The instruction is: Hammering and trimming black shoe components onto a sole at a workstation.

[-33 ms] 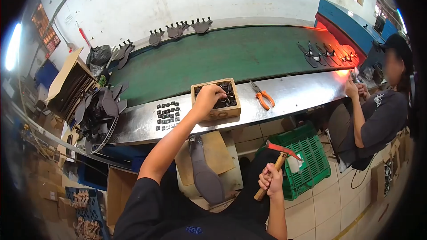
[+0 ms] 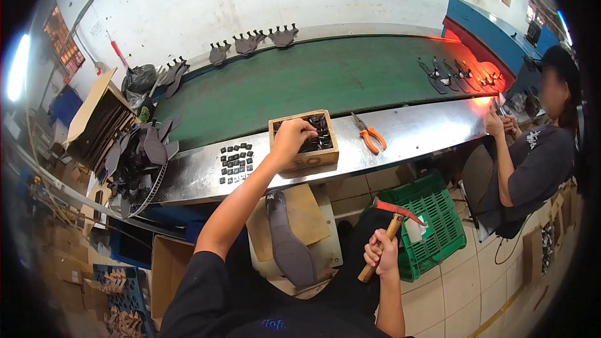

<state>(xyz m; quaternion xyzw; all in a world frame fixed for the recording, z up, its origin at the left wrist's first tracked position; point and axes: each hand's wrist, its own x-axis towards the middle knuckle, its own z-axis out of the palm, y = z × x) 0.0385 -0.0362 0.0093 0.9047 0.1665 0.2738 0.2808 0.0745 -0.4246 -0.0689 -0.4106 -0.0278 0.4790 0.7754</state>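
My left hand (image 2: 292, 139) reaches into a small wooden box (image 2: 311, 161) of black pieces. Its fingers are closed, and whatever they pinch is hidden. A hammer (image 2: 393, 228) with a red head and wooden handle stands tilted in my right hand (image 2: 381, 253), the fingers wrapped round the handle. Between my legs a dark grey shoe sole (image 2: 289, 253) lies on a tan pad (image 2: 307, 213). Left of the box, small black square pieces (image 2: 235, 164) sit in rows on the metal ledge (image 2: 188, 172). Orange-handled pliers (image 2: 370, 135) rest to the box's right.
A green conveyor belt (image 2: 250, 87) runs behind the ledge, with dark soles (image 2: 441, 80) near its red-lit right end. At the right a co-worker (image 2: 538, 156) sits with raised hands. A green crate (image 2: 432, 231) stands on the floor. Stacked soles (image 2: 150, 150) fill the left end.
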